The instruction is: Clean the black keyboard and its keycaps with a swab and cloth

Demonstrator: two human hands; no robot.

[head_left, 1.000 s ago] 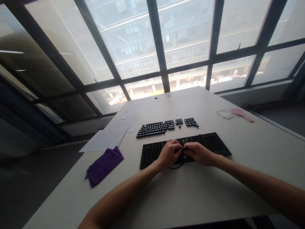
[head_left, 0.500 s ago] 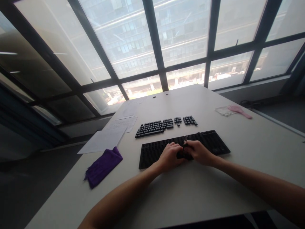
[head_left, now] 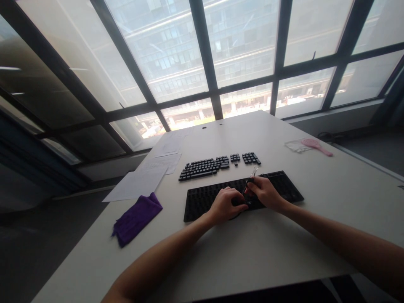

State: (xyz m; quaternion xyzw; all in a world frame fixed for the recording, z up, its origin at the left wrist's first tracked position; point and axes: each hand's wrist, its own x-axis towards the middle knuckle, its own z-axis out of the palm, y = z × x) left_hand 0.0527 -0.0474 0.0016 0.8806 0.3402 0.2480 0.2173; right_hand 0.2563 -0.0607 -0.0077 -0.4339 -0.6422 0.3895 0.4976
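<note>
A black keyboard [head_left: 202,202], its keycaps taken off over much of the board, lies on the white table. My left hand [head_left: 227,203] rests at its lower middle edge, fingers curled and thumb tip near the index finger by a small dark piece I cannot make out clearly. Just to the right, my right hand [head_left: 264,191] is closed around a small keycap puller [head_left: 253,172], whose shiny end sticks up above the fingers. Behind the keyboard, loose black keycaps [head_left: 203,168] are laid out in keyboard order.
A folded purple cloth [head_left: 139,219] lies left of the keyboard, and white paper sheets [head_left: 139,183] are behind it. On the right are a pink hairbrush-shaped item [head_left: 315,146] and a clear plastic bag [head_left: 295,146]. Large windows [head_left: 243,42] rise beyond the table.
My right hand has lifted slightly and turned, tilting the puller so its shiny end points up and right. The left thumb has shifted a little, and a gap shows between the hands.
</note>
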